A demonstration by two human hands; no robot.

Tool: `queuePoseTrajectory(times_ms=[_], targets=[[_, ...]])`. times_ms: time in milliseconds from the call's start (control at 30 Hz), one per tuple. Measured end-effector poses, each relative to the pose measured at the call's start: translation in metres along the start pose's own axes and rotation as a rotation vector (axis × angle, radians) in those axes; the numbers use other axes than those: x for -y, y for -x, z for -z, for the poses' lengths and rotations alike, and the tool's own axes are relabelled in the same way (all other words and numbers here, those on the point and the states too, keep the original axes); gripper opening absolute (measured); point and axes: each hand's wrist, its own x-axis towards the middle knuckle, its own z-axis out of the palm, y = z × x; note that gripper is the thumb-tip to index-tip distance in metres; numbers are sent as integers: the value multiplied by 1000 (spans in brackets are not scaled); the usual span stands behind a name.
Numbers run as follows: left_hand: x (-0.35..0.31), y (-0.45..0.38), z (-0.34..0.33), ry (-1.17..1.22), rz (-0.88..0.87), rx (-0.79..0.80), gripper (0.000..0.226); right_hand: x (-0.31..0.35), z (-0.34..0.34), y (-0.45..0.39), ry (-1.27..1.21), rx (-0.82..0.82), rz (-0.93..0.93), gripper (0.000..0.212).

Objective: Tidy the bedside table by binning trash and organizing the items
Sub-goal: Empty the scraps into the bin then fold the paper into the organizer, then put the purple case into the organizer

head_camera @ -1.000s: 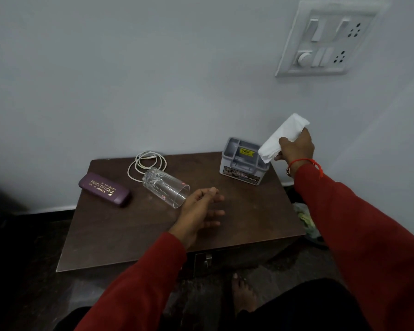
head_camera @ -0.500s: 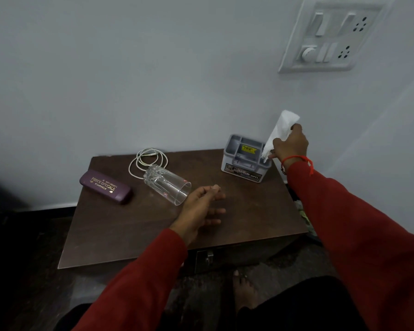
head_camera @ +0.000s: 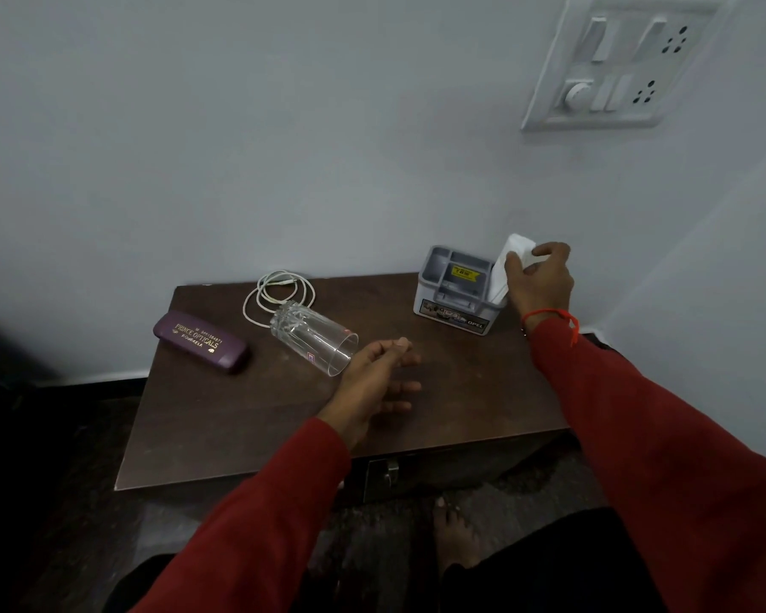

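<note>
Red long sleeves [head_camera: 664, 435] — orange thread bracelet [head_camera: 553, 315] on right wrist.

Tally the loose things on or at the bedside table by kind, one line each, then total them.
Spectacle case: 1
Drinking glass, lying on its side: 1
White cable, coiled: 1
Grey organizer box: 1
White folded paper, gripped by the right hand at the box: 1
Total: 5

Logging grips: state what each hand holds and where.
Right hand grips the white folded paper by its upper end, over the grey organizer. Left hand holds nothing.
</note>
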Motion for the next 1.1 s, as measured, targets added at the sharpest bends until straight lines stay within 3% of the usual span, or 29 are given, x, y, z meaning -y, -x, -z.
queuePoseTrajectory(times_ms=[133,267,433,533,633,833,1000,1100], targets=[[0,1,0,1,-2,-5,25,-3,-1,1,91,122,-33,32],[-6,5,3,22,-56,-34,25,0,6,9,22,12,-13,45],[-23,13,17,153,-178,-109,13,17,11,35,7,-25,316,33],[-38,14,36,287,-280,-234,10,42,-2,62,-5,127,476,26],[-53,15,68,471,-372,-500,13,73,-29,94,-7,253,642,23],[-62,27,146,727,-412,-935,42,138,-113,172,65,707,795,25],[-57,40,171,776,-364,-962,38,171,-184,218,294,969,731,39],[-56,39,181,801,-322,-926,36,174,-210,240,433,984,652,42]])
